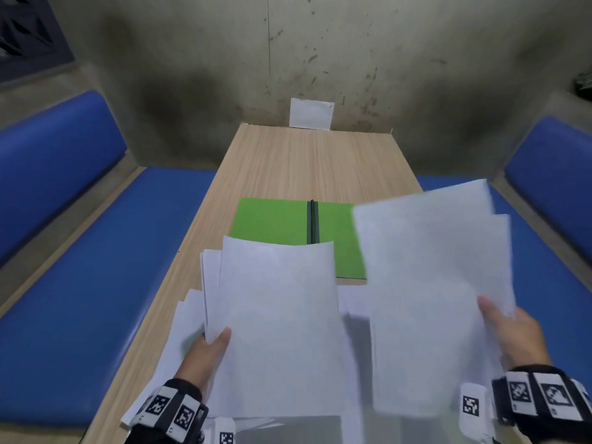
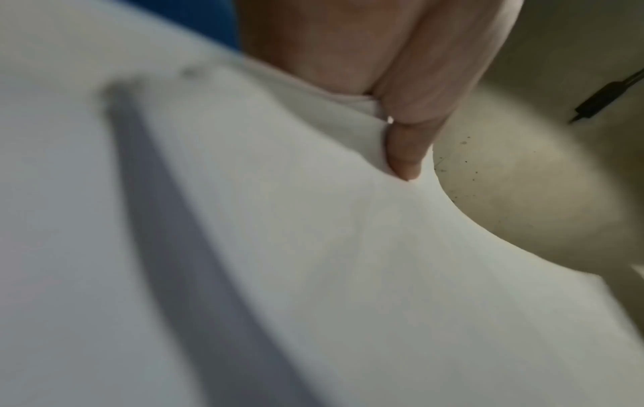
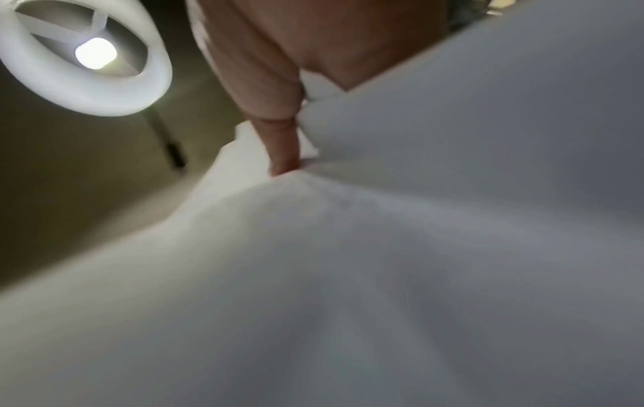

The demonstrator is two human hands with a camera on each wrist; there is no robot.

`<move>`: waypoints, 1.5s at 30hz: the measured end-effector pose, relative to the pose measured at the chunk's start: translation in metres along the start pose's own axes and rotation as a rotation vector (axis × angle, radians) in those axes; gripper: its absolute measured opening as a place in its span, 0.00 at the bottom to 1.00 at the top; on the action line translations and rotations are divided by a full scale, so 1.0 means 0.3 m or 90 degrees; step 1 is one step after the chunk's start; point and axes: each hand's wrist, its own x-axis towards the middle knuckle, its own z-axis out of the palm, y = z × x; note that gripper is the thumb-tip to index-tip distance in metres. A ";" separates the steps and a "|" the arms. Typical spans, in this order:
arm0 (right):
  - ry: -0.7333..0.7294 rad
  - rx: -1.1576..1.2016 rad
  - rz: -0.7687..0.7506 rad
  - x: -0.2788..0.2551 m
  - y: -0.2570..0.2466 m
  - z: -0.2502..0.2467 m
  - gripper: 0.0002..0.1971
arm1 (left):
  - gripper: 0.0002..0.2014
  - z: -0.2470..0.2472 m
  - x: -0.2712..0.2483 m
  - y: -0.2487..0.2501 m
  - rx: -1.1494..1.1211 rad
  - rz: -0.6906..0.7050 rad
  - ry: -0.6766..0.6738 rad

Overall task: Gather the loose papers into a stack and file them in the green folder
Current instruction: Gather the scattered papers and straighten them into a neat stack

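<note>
I am still gathering: my left hand (image 1: 205, 354) is pinching one sheaf of white paper sheets (image 1: 275, 315), my right hand (image 1: 512, 334) another sheaf (image 1: 429, 283), thumbs on top (fingers beneath hidden). The open green card folder (image 1: 272, 222) is lying at twelve o'clock. Next I am merging both sheaves, squaring edges.

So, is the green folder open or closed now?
Open: the green folder lies flat on the table, both covers spread beside its dark spine; papers hide its near part.

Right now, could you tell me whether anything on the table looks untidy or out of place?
Yes: the papers are not yet one stack. The left hand holds one bunch, the right hand another, both fanned unevenly. More sheets lie scattered beneath. The folder lies open, empty.
</note>
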 end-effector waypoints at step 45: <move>-0.417 0.160 -0.165 -0.323 -0.110 0.360 0.36 | 0.43 0.135 -0.210 0.240 -0.019 0.498 -0.088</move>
